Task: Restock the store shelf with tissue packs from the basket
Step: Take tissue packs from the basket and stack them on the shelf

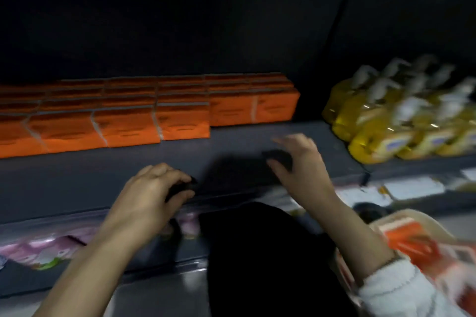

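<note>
Both hands hang over the bare front part of the dark shelf [77, 177], in the middle of the frame, and neither holds an orange pack. The left hand [152, 195], at lower centre-left, has its fingers curled down at the shelf's front edge. A dark patch sits at its fingertips, and in the blur I cannot tell if it pinches something or if this is only shadow. The right hand [301, 159], at centre-right, is loosely spread with the thumb apart from the fingers, and it seems to grip nothing. The orange tissue packs [128, 126] stand in rows from the left edge to the centre of the frame. The rows on the right side stop further back, so a free strip lies in front of them, just beyond the right hand. The basket [401, 216] is at the lower right, beside the white sleeve [401, 291], and more orange packs [404, 239] are visible inside it. Yellow bottles [386, 123] fill the shelf at the right. I judge that this is the moment between two placements, with many packs shelved already and some left to place. The next move calls for a reach down to the lower right for a pack, which then goes upright and flush in front of the shorter rows.
</note>
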The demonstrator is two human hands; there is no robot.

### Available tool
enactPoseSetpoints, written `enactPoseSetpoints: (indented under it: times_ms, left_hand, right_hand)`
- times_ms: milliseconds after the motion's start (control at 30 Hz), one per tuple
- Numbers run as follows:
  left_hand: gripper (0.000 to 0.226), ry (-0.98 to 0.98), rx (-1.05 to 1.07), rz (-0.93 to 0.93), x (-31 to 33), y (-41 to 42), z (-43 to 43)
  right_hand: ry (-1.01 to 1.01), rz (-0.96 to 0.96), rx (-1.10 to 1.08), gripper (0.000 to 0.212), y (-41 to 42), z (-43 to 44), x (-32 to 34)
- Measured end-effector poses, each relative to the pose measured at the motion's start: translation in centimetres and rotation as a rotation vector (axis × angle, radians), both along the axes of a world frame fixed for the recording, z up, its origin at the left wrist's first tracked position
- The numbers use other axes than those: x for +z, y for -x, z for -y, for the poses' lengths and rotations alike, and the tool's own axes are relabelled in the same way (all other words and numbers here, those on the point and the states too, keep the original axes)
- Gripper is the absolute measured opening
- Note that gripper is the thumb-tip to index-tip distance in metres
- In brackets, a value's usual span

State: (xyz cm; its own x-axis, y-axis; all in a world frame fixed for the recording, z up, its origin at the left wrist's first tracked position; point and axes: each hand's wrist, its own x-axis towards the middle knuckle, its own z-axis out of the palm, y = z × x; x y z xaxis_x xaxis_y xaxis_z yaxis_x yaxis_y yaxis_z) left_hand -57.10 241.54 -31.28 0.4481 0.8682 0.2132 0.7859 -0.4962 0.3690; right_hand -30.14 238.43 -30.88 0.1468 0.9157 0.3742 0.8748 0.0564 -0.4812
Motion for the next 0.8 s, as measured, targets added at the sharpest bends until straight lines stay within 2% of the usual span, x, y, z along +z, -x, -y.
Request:
enactPoseSetpoints:
  times_ms: [100, 267, 367, 500, 633, 700, 800]
  left_hand:
    - [0.025, -0.038, -0.061, 0.008, 1.1, -4.7, 1.5]
    - [0.027, -0.061, -0.286, 0.050, 3.1, -15.1, 5.0]
    - [0.025, -0.004, -0.397, 0.123, 3.1, -21.3, 7.8]
    - [0.027, 0.103, -0.509, 0.064, 0.1, -26.1, 11.3]
    - [0.028, 0.302, -0.551, -0.056, -3.2, -26.6, 12.9]
    - [0.027, 0.337, -0.509, -0.026, -3.7, -26.9, 12.7]
    - [0.028, 0.341, -0.419, 0.018, -4.2, -27.1, 12.1]
  right_hand:
    - [0.118, 0.039, -0.082, 0.037, -7.0, 7.9, -2.9]
    - [0.251, 0.016, -0.389, 0.035, -16.5, 19.9, -5.0]
    - [0.293, -0.031, -0.507, 0.044, -19.6, 23.8, -5.7]
    - [0.333, -0.106, -0.600, 0.053, -21.1, 26.0, -6.5]
    - [0.377, -0.179, -0.604, 0.055, -21.4, 26.1, -8.8]
    - [0.383, -0.222, -0.557, 0.048, -20.9, 25.5, -9.7]
    - [0.436, -0.275, -0.439, 0.059, -19.1, 23.9, -10.9]
